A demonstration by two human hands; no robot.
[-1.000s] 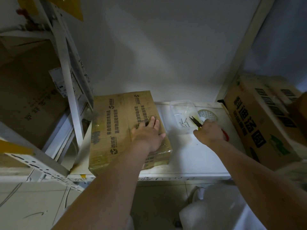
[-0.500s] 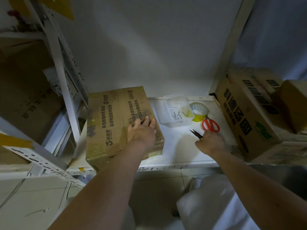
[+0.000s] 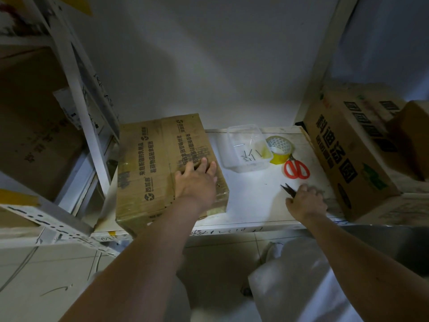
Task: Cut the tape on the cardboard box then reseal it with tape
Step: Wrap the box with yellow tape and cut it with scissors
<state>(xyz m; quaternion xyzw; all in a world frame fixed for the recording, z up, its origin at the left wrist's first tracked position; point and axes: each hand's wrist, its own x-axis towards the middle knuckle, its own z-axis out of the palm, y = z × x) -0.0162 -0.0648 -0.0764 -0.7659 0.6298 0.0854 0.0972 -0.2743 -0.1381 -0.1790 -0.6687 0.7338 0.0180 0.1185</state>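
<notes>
On the shelf (image 3: 250, 203), the left hand (image 3: 197, 182) rests flat-fingered on the cardboard box (image 3: 167, 168); the right hand (image 3: 305, 199), gripping dark snips (image 3: 287, 189), sits rightward, blades aimed boxward.

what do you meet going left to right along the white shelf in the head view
cardboard box → left hand → clear plastic tub → tape roll → red-handled scissors → right hand → printed carton

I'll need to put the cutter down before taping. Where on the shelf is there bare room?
The widest bare patch of shelf lies between the cardboard box and the right hand, in front of the clear tub. The back right is crowded: tub, tape roll and red scissors sit close together.
</notes>
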